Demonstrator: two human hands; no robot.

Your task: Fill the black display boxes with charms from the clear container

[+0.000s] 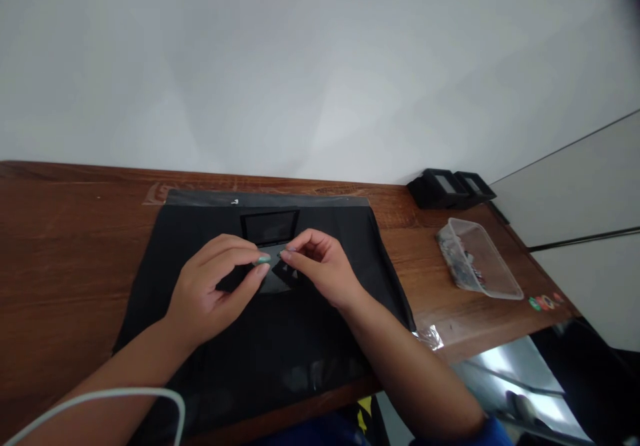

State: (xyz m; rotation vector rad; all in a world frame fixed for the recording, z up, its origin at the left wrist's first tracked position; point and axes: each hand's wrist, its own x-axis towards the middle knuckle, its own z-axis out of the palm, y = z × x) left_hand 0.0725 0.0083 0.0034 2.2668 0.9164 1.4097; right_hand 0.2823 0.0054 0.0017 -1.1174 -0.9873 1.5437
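My left hand (213, 289) is raised over the black mat (235, 359), with thumb and index finger brought together in a pinch. A greenish spot shows at those fingertips; whether it is a nail or a small piece I cannot tell. Close by on the right, my right hand (325, 269) also pinches, and a tiny dark greenish bit seems to lie at its fingertips, too small to name. The two sets of fingertips are a short gap apart. Beneath and behind them are a shiny grey sheet (273, 283) and a dark rectangular frame (270, 227), partly hidden by my hands.
A clear plastic tub (493, 259) holding small packets stands on the wooden table (65, 266) at the right. Behind it are black boxes (440, 189) against the wall. A small white piece (235, 202) lies at the mat's far edge. A white cable (125, 393) crosses at lower left.
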